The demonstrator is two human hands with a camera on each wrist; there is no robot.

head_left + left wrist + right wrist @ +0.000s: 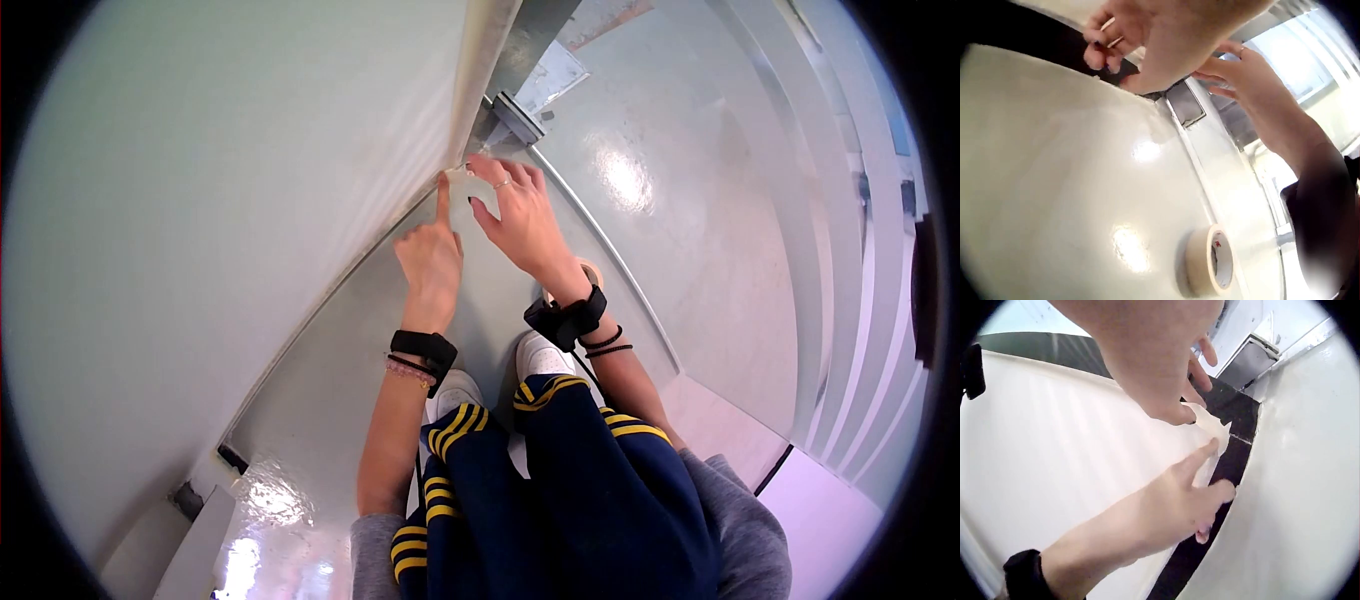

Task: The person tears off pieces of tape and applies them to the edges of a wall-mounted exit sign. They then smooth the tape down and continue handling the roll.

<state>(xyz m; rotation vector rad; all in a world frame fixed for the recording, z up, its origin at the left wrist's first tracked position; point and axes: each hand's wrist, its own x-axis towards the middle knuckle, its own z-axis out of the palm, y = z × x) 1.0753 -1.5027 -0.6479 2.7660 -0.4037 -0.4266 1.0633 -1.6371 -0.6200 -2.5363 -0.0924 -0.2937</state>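
My left hand (432,255) reaches to the foot of the pale wall panel. Its straight index finger presses a strip of whitish tape (1215,430) stuck at the panel's edge, while its other fingers are bent. Just to the right, my right hand (525,215) has its thumb spread away from its loosely bent fingers, and the fingertips are right at the strip. In the right wrist view, the strip lies between the two hands. A roll of masking tape (1200,265) stands on its side on the floor, partly hidden behind the right wrist in the head view.
The large pale panel (250,150) rises on the left, with a dark band (1235,456) along its edge. A metal fitting (518,118) sits in the corner ahead. A thin rail (605,245) crosses the glossy floor (330,330) on the right. White shoes (543,355) stand below the hands.
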